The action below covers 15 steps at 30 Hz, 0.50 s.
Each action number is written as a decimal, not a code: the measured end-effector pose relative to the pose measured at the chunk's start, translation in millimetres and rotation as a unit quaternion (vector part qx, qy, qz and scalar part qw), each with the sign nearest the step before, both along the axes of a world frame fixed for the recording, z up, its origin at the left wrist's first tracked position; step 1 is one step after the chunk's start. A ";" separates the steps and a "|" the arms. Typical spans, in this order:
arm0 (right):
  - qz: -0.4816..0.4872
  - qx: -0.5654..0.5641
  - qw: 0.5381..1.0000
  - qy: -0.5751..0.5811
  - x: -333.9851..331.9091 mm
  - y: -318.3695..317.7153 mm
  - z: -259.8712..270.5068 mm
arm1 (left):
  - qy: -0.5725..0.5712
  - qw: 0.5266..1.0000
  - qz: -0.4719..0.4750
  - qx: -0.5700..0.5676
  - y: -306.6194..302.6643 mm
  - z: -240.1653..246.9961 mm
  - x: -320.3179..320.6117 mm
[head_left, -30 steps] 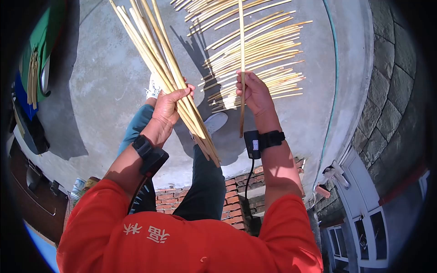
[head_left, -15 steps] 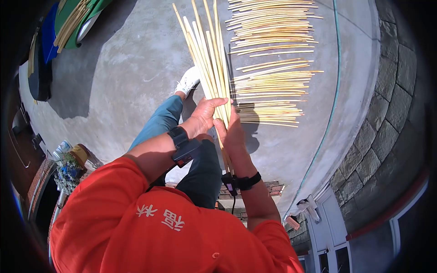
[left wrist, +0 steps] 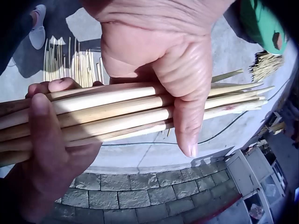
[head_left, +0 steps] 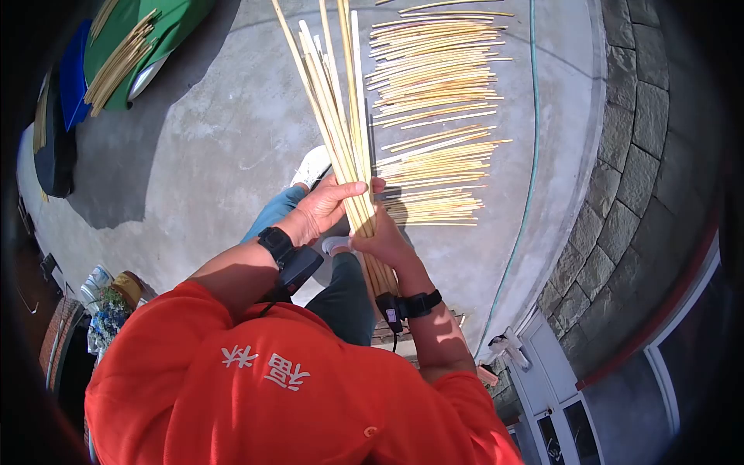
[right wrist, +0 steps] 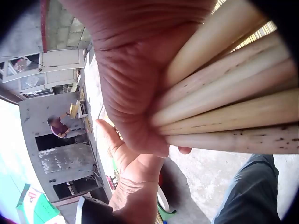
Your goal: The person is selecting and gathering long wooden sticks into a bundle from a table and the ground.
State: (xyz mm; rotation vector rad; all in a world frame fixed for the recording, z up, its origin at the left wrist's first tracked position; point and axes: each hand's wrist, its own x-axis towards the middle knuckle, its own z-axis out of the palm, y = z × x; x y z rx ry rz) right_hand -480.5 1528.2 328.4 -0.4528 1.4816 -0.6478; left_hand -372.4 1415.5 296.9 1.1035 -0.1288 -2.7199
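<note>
A bundle of long, pale peeled sticks [head_left: 341, 139] is held upright and slightly tilted in front of the body. The left hand [head_left: 324, 204] grips it around its middle, the thumb laid across the front in the left wrist view. Just below, the right hand [head_left: 387, 246] wraps the same bundle near its lower part. Close up in the right wrist view, thick stick ends [right wrist: 224, 98] pass through the right hand [right wrist: 131, 79], with the left hand [right wrist: 135, 172] beyond it. The far fingers of both hands are partly hidden behind the sticks.
Rows of similar sticks [head_left: 438, 70] lie on the concrete ground [head_left: 209, 147] ahead. A green hose [head_left: 532, 139] runs along the right, beside a stone-block wall [head_left: 620, 155]. More sticks rest on a green object [head_left: 174, 31] at left. Another person [right wrist: 58, 127] appears in the distance.
The right hand, earlier apart with a single stick, came in to the bundle and now grips it below the left hand. The single stick is no longer seen apart.
</note>
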 end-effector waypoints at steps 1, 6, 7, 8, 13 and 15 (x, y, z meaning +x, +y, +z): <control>-0.035 0.002 0.995 -0.097 -4.5 -5.7 6.7 | 0.089 0.996 0.013 0.017 -13.3 6.9 -1.5; -0.051 -0.018 0.977 -0.208 -15.7 -18.8 8.5 | 0.144 0.989 0.043 0.007 -33.2 8.9 -13.4; -0.054 -0.021 0.977 -0.205 -15.6 -15.3 3.5 | 0.081 0.995 0.050 0.003 -29.9 9.3 -16.2; -0.055 -0.004 0.974 -0.218 -15.0 -12.1 -1.1 | 0.047 0.998 0.048 0.003 -26.7 6.3 -17.7; -0.083 0.004 0.954 -0.288 -23.9 -6.6 -5.5 | -0.093 0.995 0.006 -0.040 -22.5 17.6 -43.4; -0.102 -0.025 0.957 -0.269 -26.5 -7.2 -10.1 | -0.118 0.991 -0.002 -0.066 -24.7 20.2 -55.2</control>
